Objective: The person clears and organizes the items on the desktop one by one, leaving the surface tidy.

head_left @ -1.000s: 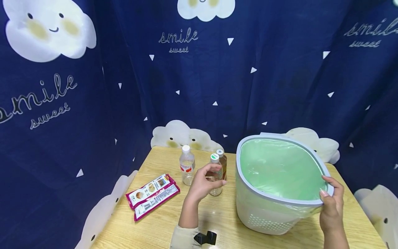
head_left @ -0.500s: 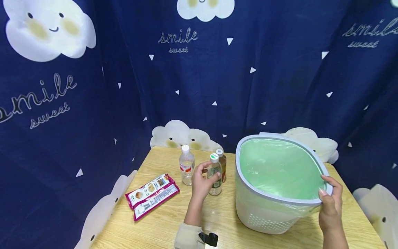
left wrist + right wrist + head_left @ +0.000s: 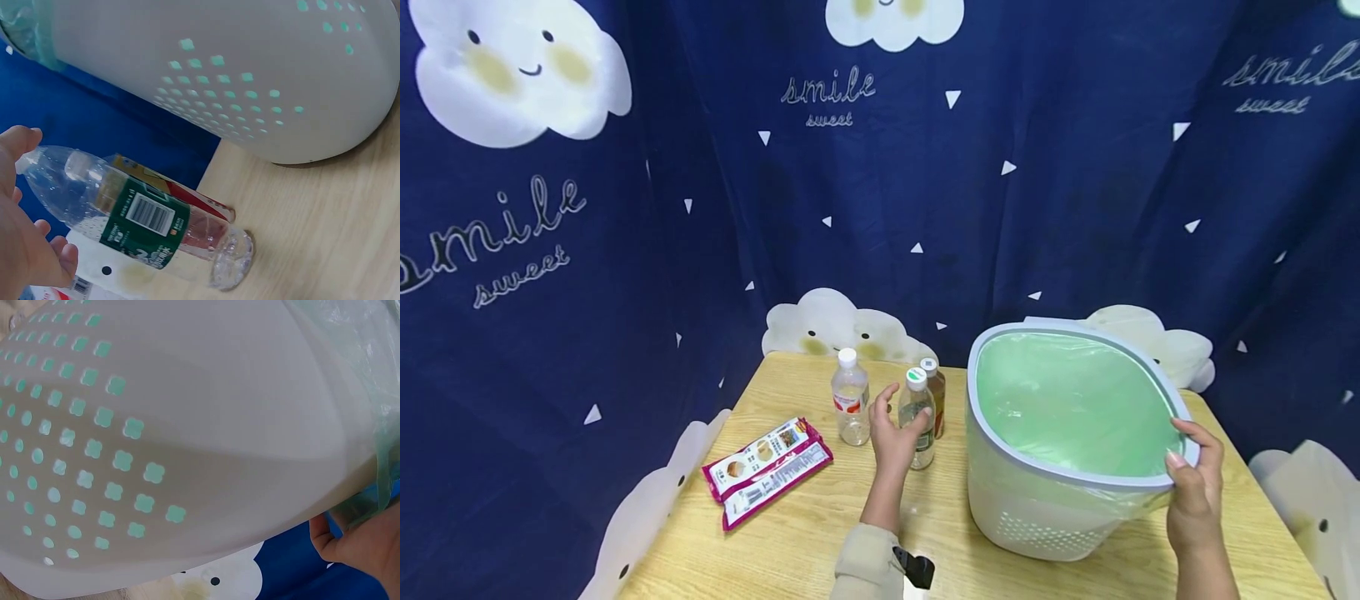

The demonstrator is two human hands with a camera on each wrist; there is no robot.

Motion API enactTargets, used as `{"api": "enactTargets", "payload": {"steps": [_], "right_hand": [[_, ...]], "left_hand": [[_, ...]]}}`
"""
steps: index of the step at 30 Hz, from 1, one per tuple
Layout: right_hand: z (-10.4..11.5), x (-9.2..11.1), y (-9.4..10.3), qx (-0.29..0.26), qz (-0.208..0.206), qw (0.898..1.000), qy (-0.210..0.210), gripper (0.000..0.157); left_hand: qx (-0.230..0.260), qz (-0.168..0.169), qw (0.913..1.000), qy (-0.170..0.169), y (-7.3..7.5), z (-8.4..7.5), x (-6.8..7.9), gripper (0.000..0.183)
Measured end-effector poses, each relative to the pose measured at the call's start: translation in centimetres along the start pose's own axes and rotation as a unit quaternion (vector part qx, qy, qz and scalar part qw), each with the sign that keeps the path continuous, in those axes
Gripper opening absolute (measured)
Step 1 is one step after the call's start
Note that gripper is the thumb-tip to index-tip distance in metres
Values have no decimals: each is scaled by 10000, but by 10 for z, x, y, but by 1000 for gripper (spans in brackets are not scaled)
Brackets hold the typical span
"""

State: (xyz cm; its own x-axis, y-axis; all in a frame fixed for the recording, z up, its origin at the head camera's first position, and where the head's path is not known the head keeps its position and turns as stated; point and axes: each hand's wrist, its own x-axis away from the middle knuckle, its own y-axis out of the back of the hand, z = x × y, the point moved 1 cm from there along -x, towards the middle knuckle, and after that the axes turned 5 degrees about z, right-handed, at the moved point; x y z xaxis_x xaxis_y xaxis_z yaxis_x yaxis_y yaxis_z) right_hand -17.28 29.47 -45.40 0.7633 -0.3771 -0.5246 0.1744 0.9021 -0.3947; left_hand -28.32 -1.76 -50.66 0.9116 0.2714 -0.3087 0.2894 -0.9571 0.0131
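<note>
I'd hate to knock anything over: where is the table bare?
Bare tabletop lies between the left sleeve and bin, and in front of the magenta-edged packaging. It's crowded where the left hand, green-labelled bottle and brownish bottle cluster.

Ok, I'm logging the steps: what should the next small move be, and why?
Probably curl the left hand around the green-label bottle: that hand is spread open right beside it, the bottle stands upright, and the right hand grips the bin's rim.
</note>
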Motion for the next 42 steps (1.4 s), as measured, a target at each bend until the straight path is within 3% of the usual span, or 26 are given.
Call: {"api": "enactTargets", "payload": {"steps": [13,25,34,42], "right_hand": [[-3,0,1,-63,-23,10000,-57,44],[2,-1,-3,30,48,10000,56,45],[3,0,-3,15,18,10000,62,45],[-2,0,0,-60,5,10000,24,44]], "left_hand": [[-133,-334,9985,409,-11,17,-1,69],[-29,-376,9989,279,-17,28,-5,64],[345,-451,9980,291,-7,12,12,60],[337,-224,9990,163,1,-9,23,57]]}}
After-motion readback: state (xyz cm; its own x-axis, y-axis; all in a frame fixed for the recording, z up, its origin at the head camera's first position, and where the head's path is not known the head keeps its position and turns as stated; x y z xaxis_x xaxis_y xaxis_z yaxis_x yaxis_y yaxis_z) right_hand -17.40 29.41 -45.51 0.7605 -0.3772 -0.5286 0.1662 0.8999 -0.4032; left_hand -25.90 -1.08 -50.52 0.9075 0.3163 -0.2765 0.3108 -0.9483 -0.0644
